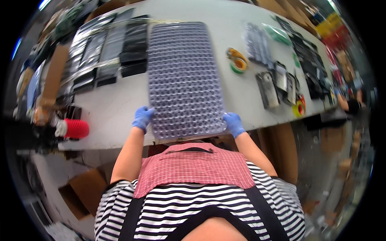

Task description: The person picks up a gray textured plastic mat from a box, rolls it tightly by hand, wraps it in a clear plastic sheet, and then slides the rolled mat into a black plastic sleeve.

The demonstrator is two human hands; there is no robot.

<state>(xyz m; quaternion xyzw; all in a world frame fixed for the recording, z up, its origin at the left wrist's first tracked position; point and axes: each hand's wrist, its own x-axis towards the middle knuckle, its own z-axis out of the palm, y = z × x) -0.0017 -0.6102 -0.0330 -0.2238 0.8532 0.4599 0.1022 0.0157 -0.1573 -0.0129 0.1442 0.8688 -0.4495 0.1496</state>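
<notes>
A long translucent grey-blue bath mat point(185, 76), covered in rows of round bumps, lies lengthwise across the white table in front of me. My left hand point(142, 118), in a blue glove, pinches its near left edge. At the near right corner my right hand point(234, 123), gloved in the same blue, grips the other side. The fingers of both hands are closed on the mat's rim, their tips partly hidden by it. The mat's near end reaches the table's front edge, close to my pink checked apron point(193, 164).
Black plastic bags point(134, 48) lie flat at the left beneath clear tape. Tape rolls point(238, 65) sit right of the mat, near clear-wrapped packs point(258, 44) and a grey metal box point(267, 89). A red ribbed roll point(76, 128) is at the left edge. Cardboard boxes point(85, 190) stand below.
</notes>
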